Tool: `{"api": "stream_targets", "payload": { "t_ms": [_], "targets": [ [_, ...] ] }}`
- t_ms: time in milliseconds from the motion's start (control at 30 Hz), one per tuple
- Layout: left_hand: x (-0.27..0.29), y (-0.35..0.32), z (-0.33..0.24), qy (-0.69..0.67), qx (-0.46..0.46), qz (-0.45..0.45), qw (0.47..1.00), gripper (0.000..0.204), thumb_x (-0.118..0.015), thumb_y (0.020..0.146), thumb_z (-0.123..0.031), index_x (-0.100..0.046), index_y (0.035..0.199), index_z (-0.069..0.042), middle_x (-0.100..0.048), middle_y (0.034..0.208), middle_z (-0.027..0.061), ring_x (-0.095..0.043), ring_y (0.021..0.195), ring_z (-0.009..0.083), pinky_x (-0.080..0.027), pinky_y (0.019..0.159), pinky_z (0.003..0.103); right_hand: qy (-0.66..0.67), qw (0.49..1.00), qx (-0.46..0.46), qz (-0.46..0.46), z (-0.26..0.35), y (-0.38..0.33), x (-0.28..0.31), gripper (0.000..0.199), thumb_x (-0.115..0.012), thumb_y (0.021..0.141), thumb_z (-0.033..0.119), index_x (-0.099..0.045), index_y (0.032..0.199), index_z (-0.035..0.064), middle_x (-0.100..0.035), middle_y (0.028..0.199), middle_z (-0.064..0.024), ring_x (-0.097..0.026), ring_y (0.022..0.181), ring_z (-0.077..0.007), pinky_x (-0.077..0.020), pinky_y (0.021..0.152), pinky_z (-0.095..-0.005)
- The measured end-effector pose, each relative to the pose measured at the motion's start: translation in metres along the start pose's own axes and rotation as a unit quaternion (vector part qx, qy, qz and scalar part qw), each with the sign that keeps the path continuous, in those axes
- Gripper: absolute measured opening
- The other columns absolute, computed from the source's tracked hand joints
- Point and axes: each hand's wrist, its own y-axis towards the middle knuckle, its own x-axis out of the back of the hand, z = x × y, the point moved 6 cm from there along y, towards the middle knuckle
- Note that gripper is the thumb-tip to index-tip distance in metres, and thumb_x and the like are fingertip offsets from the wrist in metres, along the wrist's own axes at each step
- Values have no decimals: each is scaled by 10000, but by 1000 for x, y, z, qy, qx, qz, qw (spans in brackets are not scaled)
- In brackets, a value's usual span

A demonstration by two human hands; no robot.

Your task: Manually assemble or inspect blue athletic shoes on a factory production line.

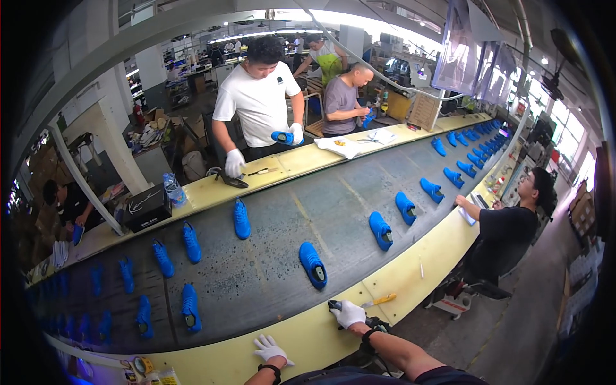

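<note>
black tool [336, 305] is lying at the near edge of the yellow surface [308, 337], right hand [350, 314] fingers closing around it; left hand [269, 350] is resting open, fingers spread, holding nothing, blue shoe [313, 264] near.

blue shoes [241, 218] spaced in two rows along the dark conveyor belt [282, 256] | person in white shirt [258, 96] opposite, holding a blue shoe | person in black shirt [510, 231] at the right edge | black box [146, 206] and clear water bottle [173, 189] on the far yellow surface [308, 157] | white cloth [340, 146] further along
</note>
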Motion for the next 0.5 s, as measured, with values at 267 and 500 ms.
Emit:
{"api": "stream_targets", "payload": {
  "t_ms": [267, 500],
  "targets": [
    [-10, 11, -1, -1, 7, -3, 1000, 1604, -865, 546, -816, -4, 1698, -105, 32, 1762, 203, -34, 1600, 497, -323, 1189, 651, 1, 1000, -8, 5, -1, -1, -1, 485, -720, 904, 537, -714, 1114, 100, -764, 1011, -197, -740, 968, -398, -576, 854, -489],
    [-11, 13, 0, 2, 14, 8, 1000, 1612, -870, 542, -814, 3, 1697, -103, 33, 1758, 218, -33, 1598, 500, -328, 1189, 647, 3, 999, 24, -33, -2, -1, -4, 471, -740, 887, 531, -711, 1061, 94, -764, 942, -186, -744, 899, -407, -583, 800, -497]
  ]
}}
